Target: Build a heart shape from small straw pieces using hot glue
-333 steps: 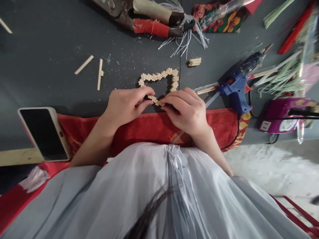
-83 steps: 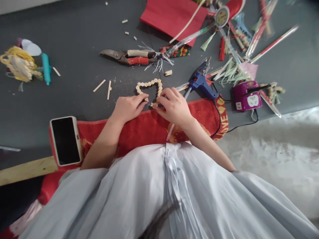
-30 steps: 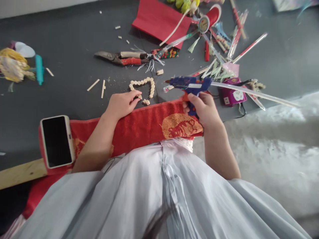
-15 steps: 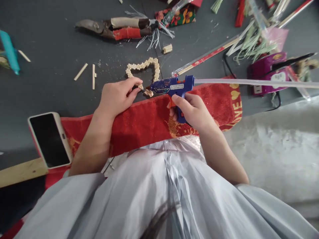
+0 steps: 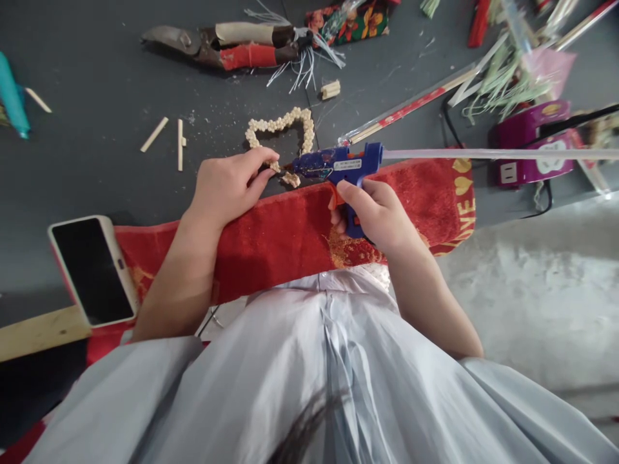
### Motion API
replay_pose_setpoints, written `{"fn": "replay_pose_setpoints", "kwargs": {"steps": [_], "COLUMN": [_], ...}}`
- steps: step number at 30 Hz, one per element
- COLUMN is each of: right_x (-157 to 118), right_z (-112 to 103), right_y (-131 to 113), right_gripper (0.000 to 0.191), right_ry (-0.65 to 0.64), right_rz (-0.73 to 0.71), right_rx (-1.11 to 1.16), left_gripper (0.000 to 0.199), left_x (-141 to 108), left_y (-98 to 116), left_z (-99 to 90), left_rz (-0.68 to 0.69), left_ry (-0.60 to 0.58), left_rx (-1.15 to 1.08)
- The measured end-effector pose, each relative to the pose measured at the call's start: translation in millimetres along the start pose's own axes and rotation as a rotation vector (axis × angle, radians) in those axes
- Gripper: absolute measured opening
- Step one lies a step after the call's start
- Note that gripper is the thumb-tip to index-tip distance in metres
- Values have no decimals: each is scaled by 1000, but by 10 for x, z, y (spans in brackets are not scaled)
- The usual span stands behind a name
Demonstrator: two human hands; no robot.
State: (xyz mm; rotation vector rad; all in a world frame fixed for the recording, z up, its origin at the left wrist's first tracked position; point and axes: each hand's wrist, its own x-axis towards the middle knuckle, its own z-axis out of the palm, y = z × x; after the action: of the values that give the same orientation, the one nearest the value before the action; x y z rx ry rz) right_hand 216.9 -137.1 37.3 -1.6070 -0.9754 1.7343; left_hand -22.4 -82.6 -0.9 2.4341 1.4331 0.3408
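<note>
With thumb and forefinger pinched together, my left hand (image 5: 235, 183) grips one end of a cream-coloured, knobbly beaded strip (image 5: 280, 122), bent into an angular outline on the table. Another end of the strip lies just right of those fingertips. My right hand (image 5: 370, 209) is wrapped around the handle of a blue glue gun (image 5: 338, 164), fingers at its orange trigger. The nozzle points left, close to the pinched end; whether it touches cannot be made out. A long translucent glue stick (image 5: 464, 154) sticks out of the gun's back.
A red towel (image 5: 275, 238) lies along the table edge under my forearms, with a phone (image 5: 94, 270) at left. Beyond are pliers (image 5: 232, 48), short pale sticks (image 5: 155, 134) and a small stick bundle (image 5: 331, 89). A purple power socket (image 5: 534, 148) stands at right among wrapped sticks.
The view has shifted slightly. The glue gun's nozzle has drawn a little to the right, away from my left fingertips. Both hands keep their grips.
</note>
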Motion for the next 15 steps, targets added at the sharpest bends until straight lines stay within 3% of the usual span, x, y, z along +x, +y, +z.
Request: {"fn": "replay_pose_setpoints", "kwargs": {"steps": [15], "right_x": [5], "right_z": [-17], "right_y": [14], "right_gripper": [40], "right_ry": [-12], "right_rz": [-40], "right_rx": [4], "left_gripper": [29], "left_x": [3], "left_y": [1], "left_z": [-5], "left_rz": [4], "left_ry": [-2], "left_rx": [8]}}
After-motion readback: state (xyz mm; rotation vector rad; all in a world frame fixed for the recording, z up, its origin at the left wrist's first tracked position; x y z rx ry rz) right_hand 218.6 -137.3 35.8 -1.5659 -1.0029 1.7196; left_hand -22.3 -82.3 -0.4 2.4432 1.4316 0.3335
